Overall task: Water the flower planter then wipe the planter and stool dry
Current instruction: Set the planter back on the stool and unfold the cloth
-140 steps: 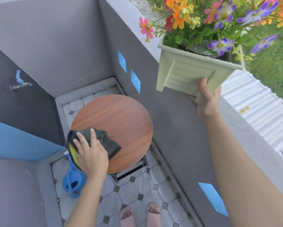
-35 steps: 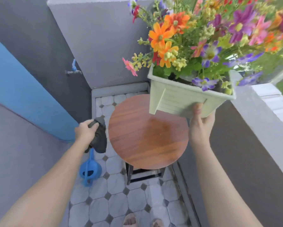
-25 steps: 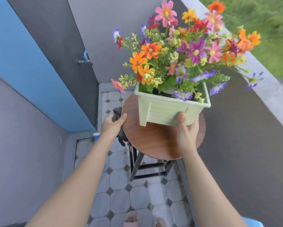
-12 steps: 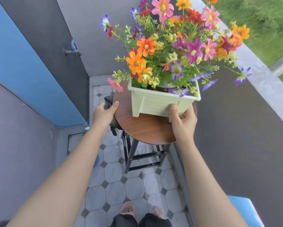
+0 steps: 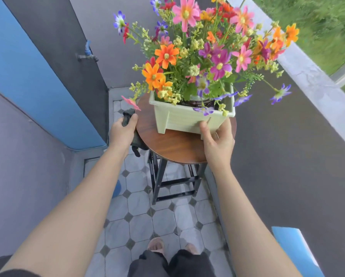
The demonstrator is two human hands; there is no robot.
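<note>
Planter (image 5: 184,121) upright on the stool (image 5: 179,145), pale green, rectangular; long axis roughly left-right, near face tilted slightly toward the camera's right. Whether all feet are down, can't tell. Flowers (image 5: 203,54) fan up and out well past the rim on every side. No label or writing readable on it.

Planter takes the far half of the round wood top; near half bare. Its right end sits close to the stool's right edge, with some bare top at the left.

Right hand (image 5: 217,142) on the near right corner: thumb pressed on the front face, fingers wrapped around the corner. Left hand (image 5: 122,131) closed around a dark cloth (image 5: 133,136) at the stool's left edge, cloth hanging off the rim.

Room is tight: grey wall (image 5: 287,156) just right of the stool, dark wall with a tap (image 5: 86,53) on the left. Open tile floor (image 5: 139,206) in front of the stool legs, toward the person's feet (image 5: 155,243).
</note>
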